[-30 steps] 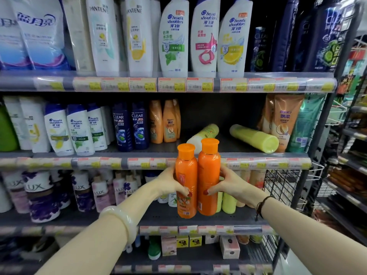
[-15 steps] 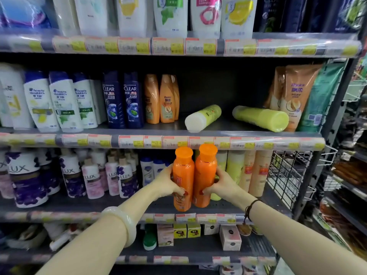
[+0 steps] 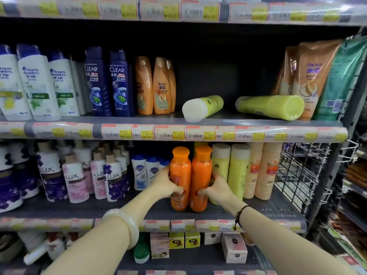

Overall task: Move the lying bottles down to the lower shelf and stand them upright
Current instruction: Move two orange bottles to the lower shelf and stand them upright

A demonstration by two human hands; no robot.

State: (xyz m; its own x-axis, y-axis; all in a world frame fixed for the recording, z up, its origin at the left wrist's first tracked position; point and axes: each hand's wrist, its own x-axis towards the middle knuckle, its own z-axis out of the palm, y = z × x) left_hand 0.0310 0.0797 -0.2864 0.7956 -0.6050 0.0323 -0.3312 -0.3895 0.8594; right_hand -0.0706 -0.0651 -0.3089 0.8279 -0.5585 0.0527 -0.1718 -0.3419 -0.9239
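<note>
Two orange bottles stand upright side by side on the lower shelf (image 3: 278, 210). My left hand (image 3: 164, 183) grips the left orange bottle (image 3: 180, 171). My right hand (image 3: 217, 188) grips the right orange bottle (image 3: 201, 175). On the shelf above (image 3: 158, 118), two yellow-green bottles lie on their sides: a small one with a white base (image 3: 202, 106) in the middle and a larger one (image 3: 270, 106) to its right.
Yellow and peach bottles (image 3: 238, 171) stand right of the orange pair, small white-blue bottles (image 3: 146, 171) and LUX bottles (image 3: 73, 175) to the left. Orange and dark blue shampoo bottles (image 3: 117, 82) stand on the upper shelf. A wire basket (image 3: 301, 175) hangs at the right end.
Both hands carried the two orange bottles down and back, from in front of the shelf edge onto the lower shelf. The view moved closer and lower.
</note>
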